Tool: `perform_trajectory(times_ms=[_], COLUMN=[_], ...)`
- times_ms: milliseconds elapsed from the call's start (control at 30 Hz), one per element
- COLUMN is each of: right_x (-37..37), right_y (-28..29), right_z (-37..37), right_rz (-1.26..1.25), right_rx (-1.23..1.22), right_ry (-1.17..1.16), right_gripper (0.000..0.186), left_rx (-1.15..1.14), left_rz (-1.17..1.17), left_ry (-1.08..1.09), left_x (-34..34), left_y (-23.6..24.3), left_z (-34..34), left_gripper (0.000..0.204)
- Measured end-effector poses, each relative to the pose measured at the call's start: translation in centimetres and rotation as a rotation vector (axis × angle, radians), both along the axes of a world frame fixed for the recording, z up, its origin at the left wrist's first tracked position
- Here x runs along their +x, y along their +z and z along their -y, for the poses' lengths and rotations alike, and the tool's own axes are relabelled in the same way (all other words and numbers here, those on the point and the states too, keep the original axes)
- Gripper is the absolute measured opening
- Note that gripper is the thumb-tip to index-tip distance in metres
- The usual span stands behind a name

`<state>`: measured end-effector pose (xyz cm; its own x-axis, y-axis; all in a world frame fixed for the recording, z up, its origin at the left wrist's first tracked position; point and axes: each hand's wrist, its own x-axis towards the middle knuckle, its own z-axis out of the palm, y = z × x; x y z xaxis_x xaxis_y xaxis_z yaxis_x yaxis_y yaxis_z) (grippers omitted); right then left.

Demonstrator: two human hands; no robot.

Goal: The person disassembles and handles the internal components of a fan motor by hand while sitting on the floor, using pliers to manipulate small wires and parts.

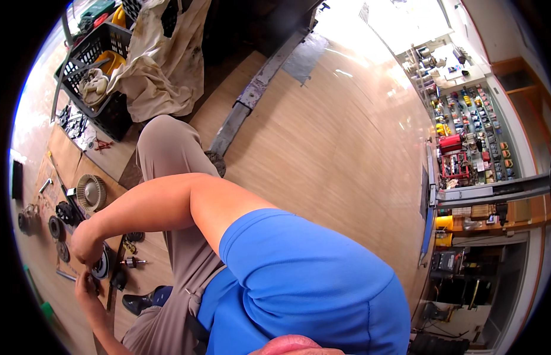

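A dark round part with a pale ring (101, 267) is found between the right hand (87, 241) and the left hand (85, 287), just beside the fingers of both. The right fingers seem to be bent; how far either set is closed, and whether the part is gripped or only touched, cannot be told, as the view is small and partly covered.

It is judged that the part should be steadied by the left fingers, while light, even pressure is applied by the right ones; its curved edge might slip if held at one point only.

Beyond the right fingers, a pale, drum-shaped blower wheel (91, 193) with thin vanes is seen. Left of them, a black ring-shaped part (55, 227) is placed; to their right, a small shafted part (132, 262) with metallic shine.
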<state>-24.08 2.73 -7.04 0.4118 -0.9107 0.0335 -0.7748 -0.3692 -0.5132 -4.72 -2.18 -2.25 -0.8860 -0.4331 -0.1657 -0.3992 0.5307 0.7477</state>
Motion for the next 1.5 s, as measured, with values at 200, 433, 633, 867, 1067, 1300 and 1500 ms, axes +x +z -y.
perform_trajectory(times_ms=[200, 433, 633, 867, 1067, 1300, 1500], right_x=[1.0, -0.7, -1.3, 0.0, -0.6, -0.1, 0.4], right_y=[2.4, 0.2, 1.5, 1.9, 1.9, 1.1, 1.2], right_z=[-2.1, -1.3, -2.1, -2.0, -2.0, -2.6, -2.6], right_rz=[-0.148, -0.206, -0.197, -0.29, -0.201, -0.208, -0.118], right_rx=[0.027, -0.07, -0.098, -0.073, -0.112, -0.027, 0.059], right_ry=[-0.137, -0.237, -0.174, -0.127, -0.141, -0.147, -0.103], right_gripper=[0.031, 0.023, 0.026, 0.026, 0.026, 0.03, 0.033], left_rx=[-0.33, -0.112, 0.376, 0.516, 0.401, -0.241, -0.321], left_rz=[-0.012, -0.058, -0.14, 0.091, -0.032, 0.003, -0.06], left_ry=[-0.136, 0.086, 0.454, 0.231, 0.176, 0.0, -0.187], left_x=[1.9, 1.9, 3.4, 2.2, 2.9, 1.2, 0.6], left_y=[-1.6, -4.4, -2.3, -2.1, -4.0, -2.7, -0.9], left_z=[1.9, 2.8, 3.0, 2.0, 3.6, 0.6, -0.3], left_gripper=[0.025, 0.019, 0.032, 0.025, 0.019, 0.021, 0.029])
